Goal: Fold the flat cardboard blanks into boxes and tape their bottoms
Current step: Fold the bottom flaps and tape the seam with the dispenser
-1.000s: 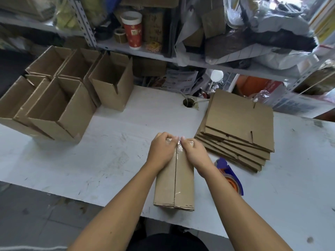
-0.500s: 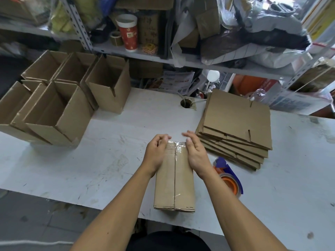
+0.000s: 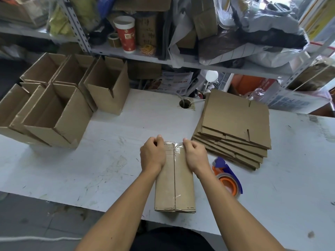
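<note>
A folded cardboard box (image 3: pixel 175 192) stands bottom-up on the white table (image 3: pixel 90 160) in front of me, with clear tape running along its centre seam. My left hand (image 3: pixel 153 154) and my right hand (image 3: pixel 195 154) sit side by side at the box's far end. The fingers of both are curled over the far edge, where the tape wraps down. A stack of flat cardboard blanks (image 3: pixel 235 124) lies to the right. An orange and blue tape dispenser (image 3: pixel 227 180) rests beside my right wrist.
Several open folded boxes (image 3: pixel 59 113) stand clustered at the table's left. A cable hole (image 3: pixel 184 103) is in the tabletop behind the box. Cluttered metal shelves with bags, cardboard and a red paper cup (image 3: pixel 126 33) rise behind the table.
Half a second ago both hands were loosely spread at the box's far end. Now their fingers are curled down over its far edge, on the tape end.
</note>
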